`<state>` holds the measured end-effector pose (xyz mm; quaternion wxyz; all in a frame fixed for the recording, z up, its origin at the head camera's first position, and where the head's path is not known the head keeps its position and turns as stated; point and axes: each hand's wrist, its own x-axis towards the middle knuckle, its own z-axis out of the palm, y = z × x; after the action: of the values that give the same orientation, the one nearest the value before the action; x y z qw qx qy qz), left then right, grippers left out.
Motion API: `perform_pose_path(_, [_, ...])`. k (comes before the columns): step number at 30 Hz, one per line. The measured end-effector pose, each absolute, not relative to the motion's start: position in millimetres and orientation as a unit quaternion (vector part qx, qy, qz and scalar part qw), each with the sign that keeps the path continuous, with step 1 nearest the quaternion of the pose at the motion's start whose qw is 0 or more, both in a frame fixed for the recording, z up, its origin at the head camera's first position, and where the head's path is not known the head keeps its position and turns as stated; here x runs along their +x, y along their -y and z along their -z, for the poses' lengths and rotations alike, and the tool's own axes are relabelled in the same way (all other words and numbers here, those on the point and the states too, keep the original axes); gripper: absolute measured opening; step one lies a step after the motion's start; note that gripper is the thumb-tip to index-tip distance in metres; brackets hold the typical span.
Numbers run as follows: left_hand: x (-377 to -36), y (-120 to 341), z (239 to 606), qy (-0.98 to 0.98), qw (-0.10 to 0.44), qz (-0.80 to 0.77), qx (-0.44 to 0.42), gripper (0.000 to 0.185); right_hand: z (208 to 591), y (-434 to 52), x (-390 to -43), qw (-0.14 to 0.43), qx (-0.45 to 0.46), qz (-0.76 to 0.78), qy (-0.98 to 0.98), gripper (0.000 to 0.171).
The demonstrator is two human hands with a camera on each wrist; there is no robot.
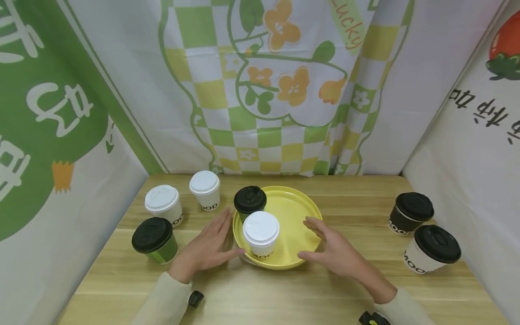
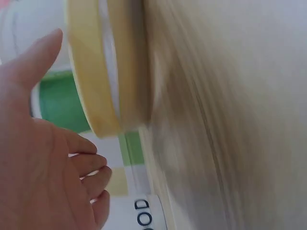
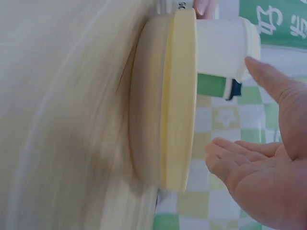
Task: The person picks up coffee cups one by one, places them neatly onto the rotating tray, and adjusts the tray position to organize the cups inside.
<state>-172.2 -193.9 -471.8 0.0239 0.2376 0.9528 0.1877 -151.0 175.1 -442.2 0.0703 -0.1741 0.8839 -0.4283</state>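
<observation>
One white cup [image 1: 261, 231] and one green cup [image 1: 249, 201] stand left on the yellow plate [image 1: 295, 221]. Near it, the left hand [image 1: 209, 248] and right hand [image 1: 337, 248] spread wide, holding nothing.

Yellow tray [image 1: 294, 225] R half free. Front white-lid cup [image 1: 261, 230] & back black-lid cup [image 1: 249, 201] block L half. L hand [image 1: 207, 246], R hand [image 1: 337, 253] flank rim. Table [image 1: 355, 203] open btwn tray & far-R cups [image 1: 430, 253].
</observation>
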Motion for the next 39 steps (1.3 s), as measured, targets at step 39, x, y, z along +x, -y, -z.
perform_pose_path(39, [-167,189,471,-0.944,0.030,-0.224,0.239,0.118,463,-407,-71,0.208,0.190,0.259,-0.924,0.130])
